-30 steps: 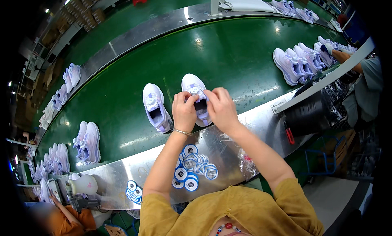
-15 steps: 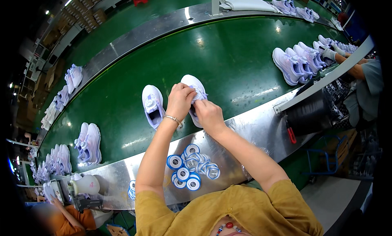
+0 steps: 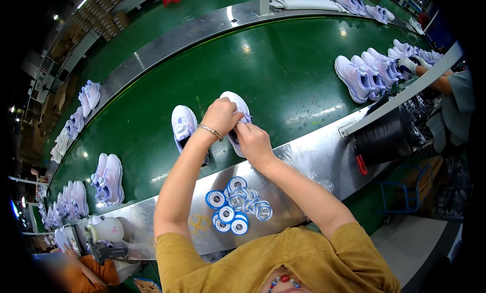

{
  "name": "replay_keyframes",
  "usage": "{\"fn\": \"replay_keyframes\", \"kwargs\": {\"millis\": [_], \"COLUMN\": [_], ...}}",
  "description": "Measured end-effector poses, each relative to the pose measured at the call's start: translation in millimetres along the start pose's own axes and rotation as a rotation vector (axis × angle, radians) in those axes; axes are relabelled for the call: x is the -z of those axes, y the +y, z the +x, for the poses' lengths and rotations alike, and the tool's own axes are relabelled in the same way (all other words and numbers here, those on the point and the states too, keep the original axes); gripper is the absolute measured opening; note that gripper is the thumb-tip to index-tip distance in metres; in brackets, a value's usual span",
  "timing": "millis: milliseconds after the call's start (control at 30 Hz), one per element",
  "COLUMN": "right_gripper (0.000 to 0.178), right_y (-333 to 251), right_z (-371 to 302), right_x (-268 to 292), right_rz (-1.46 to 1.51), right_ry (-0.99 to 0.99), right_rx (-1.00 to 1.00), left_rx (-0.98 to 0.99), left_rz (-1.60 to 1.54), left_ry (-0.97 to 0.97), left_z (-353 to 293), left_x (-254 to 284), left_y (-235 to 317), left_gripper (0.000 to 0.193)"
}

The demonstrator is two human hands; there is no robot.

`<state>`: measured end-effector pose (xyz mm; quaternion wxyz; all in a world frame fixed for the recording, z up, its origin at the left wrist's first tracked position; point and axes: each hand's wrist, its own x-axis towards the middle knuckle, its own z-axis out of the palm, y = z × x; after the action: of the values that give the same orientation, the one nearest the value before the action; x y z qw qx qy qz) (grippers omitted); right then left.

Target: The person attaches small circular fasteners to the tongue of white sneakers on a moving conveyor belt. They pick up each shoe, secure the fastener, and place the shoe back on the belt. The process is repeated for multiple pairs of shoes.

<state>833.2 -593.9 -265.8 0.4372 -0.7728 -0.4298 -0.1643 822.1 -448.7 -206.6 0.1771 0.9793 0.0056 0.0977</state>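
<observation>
A white and pale lilac sneaker [image 3: 236, 99] stands toe-away on the green belt, under both of my hands. My left hand [image 3: 221, 116] is closed over its upper, knuckles up, with a bracelet at the wrist. Lower on the same sneaker, my right hand [image 3: 254, 142] pinches near the tongue and collar. The exact part between the fingertips is hidden. Beside it on the left stands the matching sneaker [image 3: 183, 122], its heel partly behind my left forearm. Round blue-rimmed white tags [image 3: 226, 213] lie in a pile on the metal ledge between my forearms.
Yellow rubber bands [image 3: 199, 223] lie by my left elbow. Sneaker pairs stand at left [image 3: 108, 179] and right [image 3: 362, 77] on the green belt [image 3: 283, 55]. A slanted white post [image 3: 400, 98] rises at right, near a co-worker's gloved hand [image 3: 406, 66]. A tape dispenser [image 3: 106, 242] sits lower left.
My left forearm has swung left, baring the rubber bands and covering some tags and part of the left sneaker's heel. Both hands stay on the same sneaker, with small finger shifts.
</observation>
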Motion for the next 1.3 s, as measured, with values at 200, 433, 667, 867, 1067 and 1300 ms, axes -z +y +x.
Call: {"fn": "replay_keyframes", "kwargs": {"millis": [200, 433, 667, 867, 1067, 1300], "right_gripper": [0.004, 0.004, 0.008, 0.001, 0.002, 0.003], "right_y": [-2.1, -7.6, -14.0, -15.9, -21.6, -26.2], "right_z": [0.3, -0.5, 0.9, -2.6, 1.1, -1.8], "right_x": [-1.6, -4.2, -7.8, -10.1, -12.2, -14.9], "right_rz": [0.023, 0.032, 0.076, 0.052, 0.053, 0.062], "right_ry": [0.007, 0.006, 0.013, -0.020, 0.001, -0.001], "right_rx": [0.009, 0.012, 0.002, 0.013, 0.027, 0.040], "left_rx": [-0.050, -0.198, 0.159, -0.268, 0.095, -0.232], "left_rz": [-0.265, -0.113, 0.023, -0.292, 0.039, -0.124], "left_ry": [0.002, -0.005, 0.012, 0.012, 0.126, 0.083], "left_z": [-2.9, -4.0, -14.7, -19.5, -26.7, -31.1], "left_x": [1.3, 10.8, 18.5, 13.8, 23.2, 19.5], "left_y": [-20.2, -17.2, 0.5, -22.9, -5.8, -25.2], "left_gripper": [0.027, 0.023, 0.027, 0.026, 0.032, 0.019]}}
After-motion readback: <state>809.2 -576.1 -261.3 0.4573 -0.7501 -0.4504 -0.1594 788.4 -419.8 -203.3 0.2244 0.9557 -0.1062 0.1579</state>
